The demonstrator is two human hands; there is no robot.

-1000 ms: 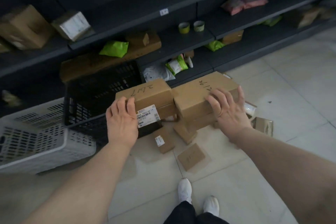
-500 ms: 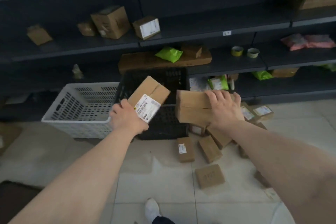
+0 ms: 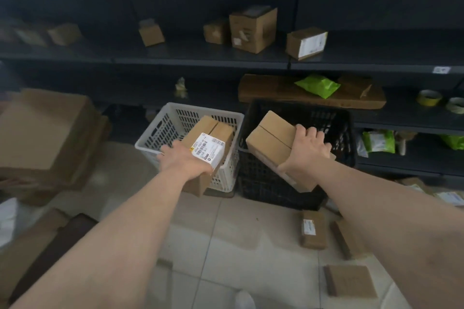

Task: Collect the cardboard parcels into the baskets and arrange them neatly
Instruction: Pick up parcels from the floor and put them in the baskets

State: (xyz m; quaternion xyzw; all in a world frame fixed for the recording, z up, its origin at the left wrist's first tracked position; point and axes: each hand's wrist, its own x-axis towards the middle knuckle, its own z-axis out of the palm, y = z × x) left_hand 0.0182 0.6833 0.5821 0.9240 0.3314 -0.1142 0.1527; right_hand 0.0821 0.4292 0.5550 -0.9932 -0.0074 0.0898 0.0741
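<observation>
Left hand [image 3: 185,159] grips labelled parcel [image 3: 216,130], right hand [image 3: 308,151] plain parcel [image 3: 271,138]; two baskets [image 3: 153,133]

left hand [image 3: 187,158] grips a labelled parcel [image 3: 208,143] over the front rim of the white basket [image 3: 160,130]. right hand [image 3: 307,152] grips a plain parcel [image 3: 272,139] over the black basket [image 3: 266,183], which touches the white basket's right side. three small parcels [image 3: 312,232] lie on the floor right of it. dark shelves [image 3: 200,57] with boxes stand behind.
</observation>
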